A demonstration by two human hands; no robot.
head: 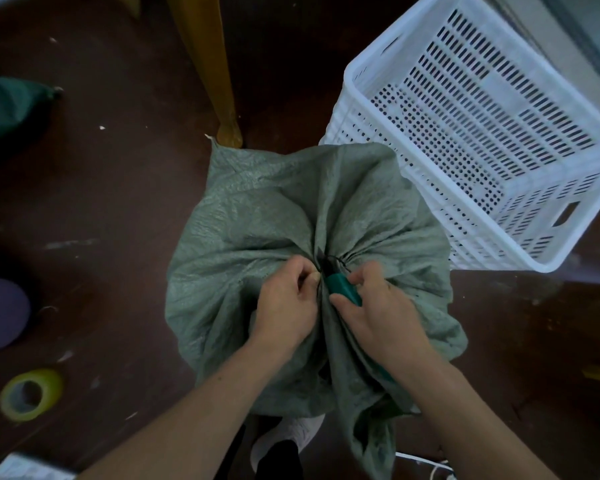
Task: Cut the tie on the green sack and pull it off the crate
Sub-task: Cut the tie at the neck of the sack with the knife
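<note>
Fingers [307,273] of left hand [288,303] pinched gathered neck of green sack [257,237], beside thin dark tie [336,261]. Right hand [378,306] curled shut round teal-handled cutter [343,289], tip at tie; blade hidden. Sack stood bunched on dark brown floor [118,202], crate under it hidden. White crate [482,133] touched sack's far right side. Yellow tape roll [30,394] lay near left. Wooden leg [208,64] stood behind sack.

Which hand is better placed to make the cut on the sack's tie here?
Right. The right hand already grips the teal-handled cutter, its front end at the dark tie on the gathered neck of the green sack. The left hand carries no tool and pinches the bunched fabric beside the tie.
</note>
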